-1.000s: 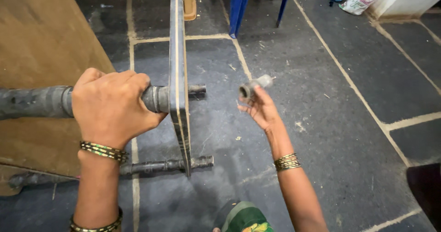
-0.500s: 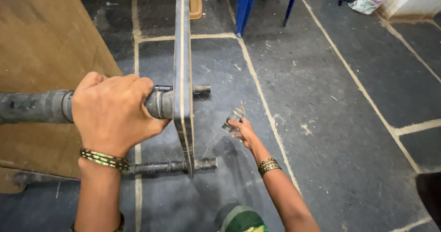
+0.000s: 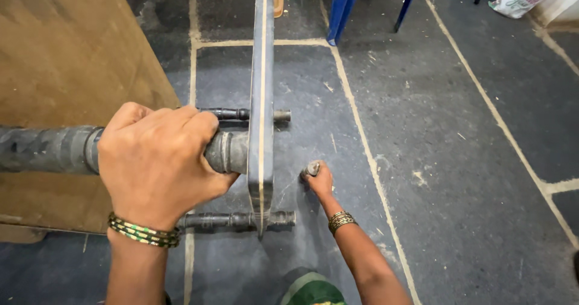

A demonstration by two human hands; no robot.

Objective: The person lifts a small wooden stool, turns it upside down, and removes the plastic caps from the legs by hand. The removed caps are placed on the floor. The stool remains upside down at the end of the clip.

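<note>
Head view: left hand [image 3: 158,163] clenched around the pipe [image 3: 48,149] through the upright panel [image 3: 262,100]; right hand [image 3: 318,180] grips a small fitting [image 3: 310,169], not yet fitted, low near the floor [image 3: 452,160].

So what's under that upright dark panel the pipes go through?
Under the upright dark panel lies grey stone floor. A lower dark metal pipe pokes through near its bottom edge. The left hand covers part of the upper grey pipe.

Dark stone-slab floor [image 3: 458,160], blue chair legs [image 3: 341,9], perhaps plywood board [image 3: 66,57] left.
</note>
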